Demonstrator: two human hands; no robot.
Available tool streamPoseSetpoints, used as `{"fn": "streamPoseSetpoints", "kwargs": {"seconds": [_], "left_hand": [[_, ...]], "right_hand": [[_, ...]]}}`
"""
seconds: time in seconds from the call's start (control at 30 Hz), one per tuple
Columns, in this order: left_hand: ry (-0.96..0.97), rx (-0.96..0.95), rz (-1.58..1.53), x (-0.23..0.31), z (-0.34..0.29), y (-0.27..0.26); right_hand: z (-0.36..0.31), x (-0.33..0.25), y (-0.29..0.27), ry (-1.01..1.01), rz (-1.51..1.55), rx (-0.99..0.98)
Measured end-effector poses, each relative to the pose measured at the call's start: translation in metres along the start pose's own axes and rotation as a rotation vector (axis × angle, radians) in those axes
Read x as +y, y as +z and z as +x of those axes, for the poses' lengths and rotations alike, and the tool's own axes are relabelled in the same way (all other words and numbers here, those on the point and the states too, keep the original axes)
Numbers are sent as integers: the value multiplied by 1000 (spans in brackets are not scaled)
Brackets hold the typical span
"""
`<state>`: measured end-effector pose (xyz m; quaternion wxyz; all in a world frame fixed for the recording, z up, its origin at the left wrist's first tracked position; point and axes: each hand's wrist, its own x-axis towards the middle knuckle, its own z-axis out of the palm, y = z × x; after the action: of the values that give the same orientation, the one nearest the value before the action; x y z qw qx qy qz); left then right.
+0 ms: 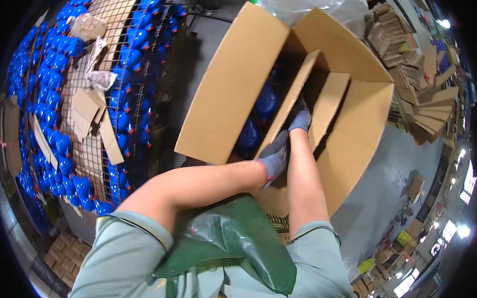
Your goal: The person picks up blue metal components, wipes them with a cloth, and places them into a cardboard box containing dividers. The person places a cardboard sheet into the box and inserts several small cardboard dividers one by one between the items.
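Both my hands, in grey-blue gloves, reach into an open cardboard box (228,83). My left hand (275,158) lies against the near end of an upright cardboard divider (292,97); shadow hides how its fingers bend. My right hand (300,119) has its fingers stretched forward into the dark gap between that divider and a second cardboard panel (329,104). The fingertips are lost in shadow. Left of the first divider, blue bottles (267,100) stand inside the box.
To the left, a wire-mesh rack (85,133) carries many blue bottles (53,97), with loose cardboard pieces (87,112) on top. Clear plastic sheeting (317,9) lies beyond the box. Stacked flat cardboard (392,36) stands at the far right. A green apron (225,228) covers my lap.
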<state>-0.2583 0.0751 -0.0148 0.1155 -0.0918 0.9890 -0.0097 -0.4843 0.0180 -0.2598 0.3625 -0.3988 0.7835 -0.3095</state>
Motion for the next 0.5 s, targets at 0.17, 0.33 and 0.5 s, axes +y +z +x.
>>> {"fn": "streamPoseSetpoints", "kwargs": {"seconds": [0.17, 0.33, 0.5], "left_hand": [[-80, 304, -819, -33, -160, -3], [-875, 449, -878, 2, -346, 31], [-1747, 533, -949, 83, -485, 91]], "right_hand": [[-2, -14, 21, 304, 564, -10], [-33, -103, 19, 121, 40, 13], [-47, -63, 30, 71, -92, -103]]}}
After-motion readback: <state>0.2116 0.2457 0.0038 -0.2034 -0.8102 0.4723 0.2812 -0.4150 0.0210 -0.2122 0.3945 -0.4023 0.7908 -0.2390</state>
